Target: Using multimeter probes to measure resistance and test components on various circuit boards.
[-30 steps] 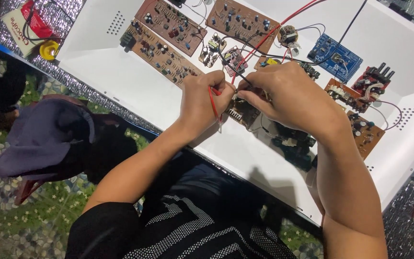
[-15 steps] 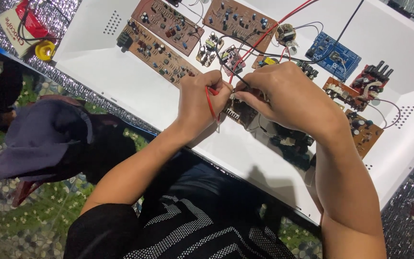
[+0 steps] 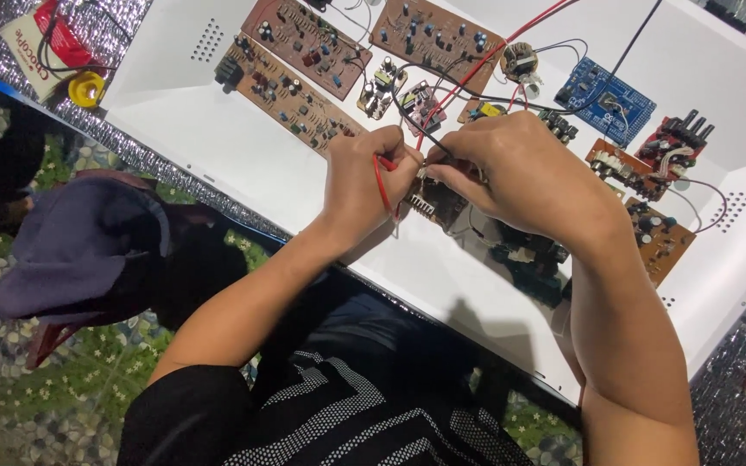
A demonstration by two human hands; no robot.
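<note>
My left hand (image 3: 364, 185) pinches a red wire (image 3: 383, 183) that loops down past its fingers. My right hand (image 3: 528, 177) is closed beside it, fingertips meeting the left hand's over a small dark circuit board with a finned heat sink (image 3: 429, 203). Red and black wires (image 3: 477, 73) run from between my fingertips up to the far edge. What my right fingers grip is hidden, apparently the same wire end. Both hands rest over a white tray-like panel (image 3: 243, 164).
Brown circuit boards (image 3: 291, 91) (image 3: 438, 34) lie at the back, a blue board (image 3: 606, 99) and a red module (image 3: 675, 142) to the right, another brown board (image 3: 658, 242) near my right wrist. A yellow tape roll (image 3: 86, 89) sits far left. A dark cloth (image 3: 71, 250) lies left.
Both hands stay together over the small dark board; the fingers shifted slightly on the red wire. The view moved a little.
</note>
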